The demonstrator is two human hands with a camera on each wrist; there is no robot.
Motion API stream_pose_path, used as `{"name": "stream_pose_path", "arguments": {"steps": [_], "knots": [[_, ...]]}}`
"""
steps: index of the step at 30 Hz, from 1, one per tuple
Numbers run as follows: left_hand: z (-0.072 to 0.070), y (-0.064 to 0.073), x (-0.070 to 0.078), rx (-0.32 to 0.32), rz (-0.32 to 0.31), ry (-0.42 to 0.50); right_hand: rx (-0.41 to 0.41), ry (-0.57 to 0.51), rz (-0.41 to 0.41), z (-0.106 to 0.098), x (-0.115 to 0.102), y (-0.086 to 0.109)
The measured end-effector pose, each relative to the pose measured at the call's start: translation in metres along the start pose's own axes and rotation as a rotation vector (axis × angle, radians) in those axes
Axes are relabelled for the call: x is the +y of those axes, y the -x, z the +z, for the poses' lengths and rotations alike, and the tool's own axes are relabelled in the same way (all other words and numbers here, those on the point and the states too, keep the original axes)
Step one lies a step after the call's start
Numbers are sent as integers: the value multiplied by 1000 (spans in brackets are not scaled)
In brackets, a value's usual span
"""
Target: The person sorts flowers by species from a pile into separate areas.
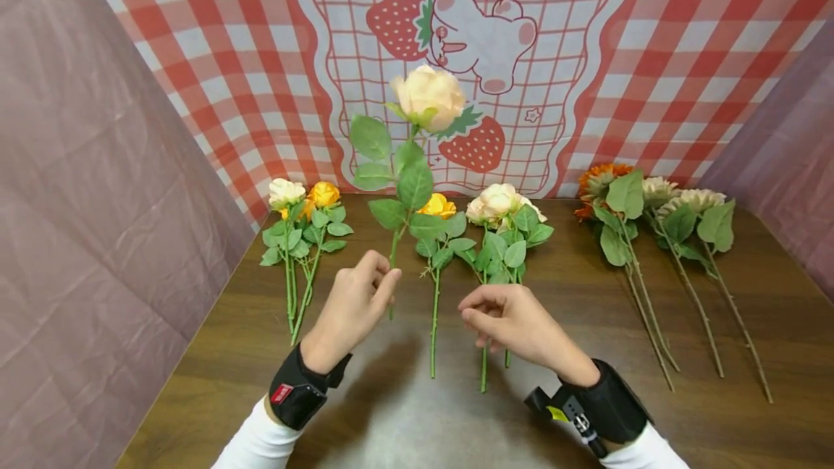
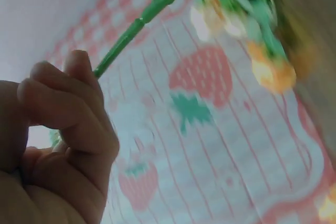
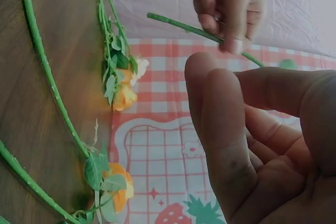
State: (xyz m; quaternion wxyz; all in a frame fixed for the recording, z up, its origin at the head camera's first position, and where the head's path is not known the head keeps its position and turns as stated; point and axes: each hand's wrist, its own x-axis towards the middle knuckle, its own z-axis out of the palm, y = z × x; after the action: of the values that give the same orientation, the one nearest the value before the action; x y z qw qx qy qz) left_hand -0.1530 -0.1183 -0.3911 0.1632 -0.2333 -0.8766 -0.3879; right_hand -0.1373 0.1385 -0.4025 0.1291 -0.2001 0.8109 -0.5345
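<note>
My left hand (image 1: 355, 302) pinches the green stem of a pale peach rose (image 1: 430, 98), which stands upright above the table with its bloom against the checkered cloth. The stem's lower end shows just below my fingers. In the right wrist view the left hand (image 3: 231, 9) grips that stem between thumb and fingers. My right hand (image 1: 515, 320) hovers over the stems of the peach roses (image 1: 498, 205), its fingers loosely bent with nothing between them. Between the two hands lies a single yellow-orange rose (image 1: 438, 206) on the table.
White and orange roses (image 1: 323, 196) lie in a group at the left. Orange flowers (image 1: 606, 183) and whitish flowers (image 1: 693, 201) with long brown stems lie at the right. Behind the wooden table (image 1: 567, 418) hangs a red-and-white checkered cloth (image 1: 684, 42); pinkish drapes (image 1: 117, 201) flank it.
</note>
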Motion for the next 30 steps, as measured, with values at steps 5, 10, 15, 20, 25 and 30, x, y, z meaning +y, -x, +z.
{"name": "stream_pose_path", "arguments": {"steps": [5, 10, 15, 20, 25, 30], "knots": [[18, 8, 15, -58, 75, 126, -28, 43, -48, 7, -1, 0], [30, 14, 23, -149, 113, 226, -57, 48, -56, 14, -3, 1], [38, 18, 25, -217, 139, 267, -86, 2, -52, 18, -5, 2], [41, 19, 26, -239, 121, 227, -95, -39, -68, 21, -4, 3], [39, 17, 25, -236, 78, 143, -59, -87, -28, 17, 1, 0], [37, 16, 25, -227, 57, 85, 27, -147, 100, 9, 15, -5]]}}
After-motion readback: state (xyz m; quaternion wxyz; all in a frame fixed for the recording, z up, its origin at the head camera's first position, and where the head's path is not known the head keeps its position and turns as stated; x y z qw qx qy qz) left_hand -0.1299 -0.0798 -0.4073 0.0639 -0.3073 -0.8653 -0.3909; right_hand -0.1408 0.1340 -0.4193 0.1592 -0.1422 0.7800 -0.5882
